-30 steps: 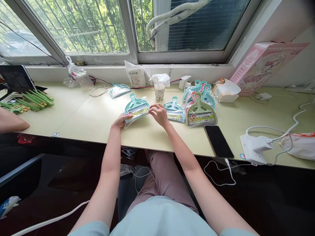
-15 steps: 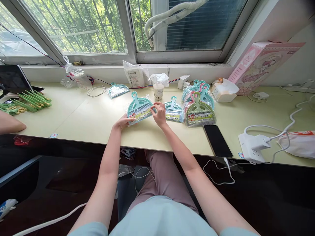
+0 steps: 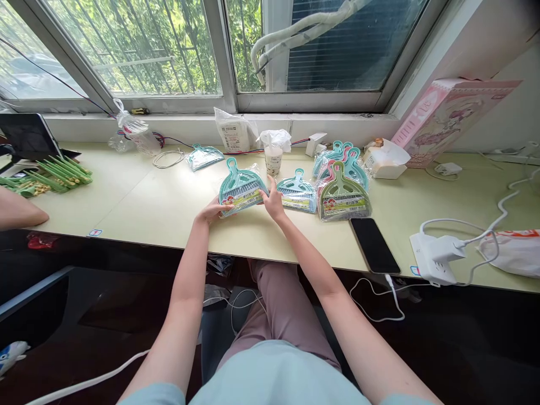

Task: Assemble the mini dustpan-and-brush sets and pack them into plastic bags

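Left hand: the left hand [image 3: 212, 211] is half open, fingers curled under the lower left edge of the wrapped dustpan, and I see it cradling the packet.

Right hand: the right hand [image 3: 273, 202] is partly closed, thumb up, pressing on the packet's right edge at 3 o'clock from the left hand. It has hold of that same packet.

Held item: the teal dustpan [image 3: 242, 188] sits in clear plastic wrap with a yellow-green label, tilted, handle toward 11 o'clock. It is between both hands, low over the desk [image 3: 147, 205]. I can't tell whether it is touching the desk.

Right beside it: at 3 o'clock, a second wrapped teal dustpan [image 3: 297, 192] lies just past the right hand. Next along is an olive-green dustpan [image 3: 343, 194], leaning on a pile of wrapped dustpans [image 3: 340, 163] at 2 o'clock.

Further out: at 12 o'clock stands a paper cup [image 3: 273, 154] topped with tissue. A flat wrapped dustpan [image 3: 205, 157] lies at 11 o'clock. At 4 o'clock I've got a black phone [image 3: 374, 245] on the desk edge, and a white power strip [image 3: 431, 259] beyond it.

Nearby: a co-worker's forearm [image 3: 17, 211] rests at 9 o'clock, well apart, near a bunch of green plastic sticks [image 3: 54, 175].
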Available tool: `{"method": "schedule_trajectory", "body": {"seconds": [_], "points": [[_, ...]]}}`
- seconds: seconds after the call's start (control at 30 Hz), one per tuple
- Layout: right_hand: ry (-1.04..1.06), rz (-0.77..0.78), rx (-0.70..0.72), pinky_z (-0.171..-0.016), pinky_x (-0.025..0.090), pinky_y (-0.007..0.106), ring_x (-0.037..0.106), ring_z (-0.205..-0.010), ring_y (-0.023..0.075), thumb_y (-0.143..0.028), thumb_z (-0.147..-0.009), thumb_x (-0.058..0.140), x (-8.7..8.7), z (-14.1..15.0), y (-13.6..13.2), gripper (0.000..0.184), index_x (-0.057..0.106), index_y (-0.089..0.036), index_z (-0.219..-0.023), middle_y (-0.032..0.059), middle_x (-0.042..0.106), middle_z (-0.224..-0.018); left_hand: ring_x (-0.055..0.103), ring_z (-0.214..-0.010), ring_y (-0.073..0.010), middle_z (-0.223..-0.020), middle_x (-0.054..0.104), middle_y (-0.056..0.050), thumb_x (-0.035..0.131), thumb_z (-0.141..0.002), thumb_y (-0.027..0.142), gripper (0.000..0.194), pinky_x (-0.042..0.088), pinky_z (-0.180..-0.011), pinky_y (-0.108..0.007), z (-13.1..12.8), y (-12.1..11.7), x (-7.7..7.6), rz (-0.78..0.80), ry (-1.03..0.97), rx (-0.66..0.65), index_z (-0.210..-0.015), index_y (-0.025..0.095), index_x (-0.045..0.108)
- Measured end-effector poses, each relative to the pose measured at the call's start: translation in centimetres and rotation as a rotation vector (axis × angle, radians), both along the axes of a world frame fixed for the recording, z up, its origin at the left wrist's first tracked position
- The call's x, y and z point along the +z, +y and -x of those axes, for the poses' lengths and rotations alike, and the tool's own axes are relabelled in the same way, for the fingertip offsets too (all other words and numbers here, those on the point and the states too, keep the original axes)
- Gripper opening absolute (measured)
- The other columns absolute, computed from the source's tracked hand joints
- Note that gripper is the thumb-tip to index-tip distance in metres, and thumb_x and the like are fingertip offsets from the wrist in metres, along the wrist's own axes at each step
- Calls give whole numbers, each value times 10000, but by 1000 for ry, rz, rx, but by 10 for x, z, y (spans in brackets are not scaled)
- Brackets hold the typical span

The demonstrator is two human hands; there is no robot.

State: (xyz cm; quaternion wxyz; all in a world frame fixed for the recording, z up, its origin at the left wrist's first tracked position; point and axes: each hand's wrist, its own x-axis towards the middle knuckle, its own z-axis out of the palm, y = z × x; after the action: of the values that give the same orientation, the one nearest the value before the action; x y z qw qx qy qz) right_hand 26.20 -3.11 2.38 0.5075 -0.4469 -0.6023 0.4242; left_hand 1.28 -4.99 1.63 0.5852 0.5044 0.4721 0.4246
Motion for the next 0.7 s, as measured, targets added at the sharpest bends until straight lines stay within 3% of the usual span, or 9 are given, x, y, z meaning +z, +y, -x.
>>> {"method": "schedule_trajectory", "body": {"seconds": [0.1, 0.2, 0.37, 0.47, 0.53, 0.6, 0.7], "points": [[139, 107, 65, -771, 671, 411, 720, -831, 227, -364, -901, 636, 3, 2, -1, 677, 452, -196, -1530, 69, 748, -1004, 726, -999, -327, -1228, 702, -171, 926, -606, 219, 793, 665, -732, -390, 2, -1, 0, -4, -13, -4, -1319, 187, 580], [230, 137, 56, -780, 673, 395, 727, -890, 232, -398, -881, 657, 4, 3, -2, 565, 610, -206, -1410, 56, 759, -1042, 724, -1000, -318, -1282, 678, -178, 935, -619, 278, 783, 662, -705, -363, 2, -3, 2, -25, -1, -7, -1310, 199, 576], [311, 178, -26, -767, 668, 367, 730, -922, 230, -358, -896, 620, 3, 2, 1, 493, 657, -177, -1352, 75, 761, -1067, 715, -1077, -342, -1350, 629, -191, 801, -728, 613, 846, 644, -741, -376, -5, -24, 8, -130, -71, 16, -1415, 223, 499], [334, 185, -88, -765, 665, 361, 731, -939, 229, -328, -896, 608, 2, 1, 3, 492, 646, -172, -1361, 89, 753, -1108, 655, -1214, -354, -1509, 504, -175, 920, -629, 415, 1081, 627, -828, -383, -17, -41, 12, -166, -16, -10, -1532, 324, 332], [344, 185, -93, -765, 665, 367, 733, -942, 230, -310, -892, 605, 2, 2, 2, 480, 651, -168, -1348, 97, 748, -1136, 662, -1199, -333, -1536, 469, -173, 933, -612, 306, 1145, 625, -809, -355, -27, -46, 13, -178, 63, 60, -1549, 340, 276], [347, 185, -71, -768, 664, 364, 734, -947, 229, -311, -893, 607, 1, 4, -1, 461, 659, -168, -1328, 96, 747, -1145, 710, -1079, -288, -1453, 543, -165, 882, -693, 368, 982, 626, -771, -343, -34, -42, 12, -202, 82, 196, -1508, 286, 341], [349, 182, -15, -773, 664, 355, 737, -956, 224, -337, -901, 615, 2, 8, -5, 443, 663, -172, -1309, 89, 755, -1123, 735, -782, -217, -1188, 683, -148, 764, -789, 562, 662, 618, -692, -346, -37, -29, 8, -187, 39, 345, -1273, 169, 540]]}}
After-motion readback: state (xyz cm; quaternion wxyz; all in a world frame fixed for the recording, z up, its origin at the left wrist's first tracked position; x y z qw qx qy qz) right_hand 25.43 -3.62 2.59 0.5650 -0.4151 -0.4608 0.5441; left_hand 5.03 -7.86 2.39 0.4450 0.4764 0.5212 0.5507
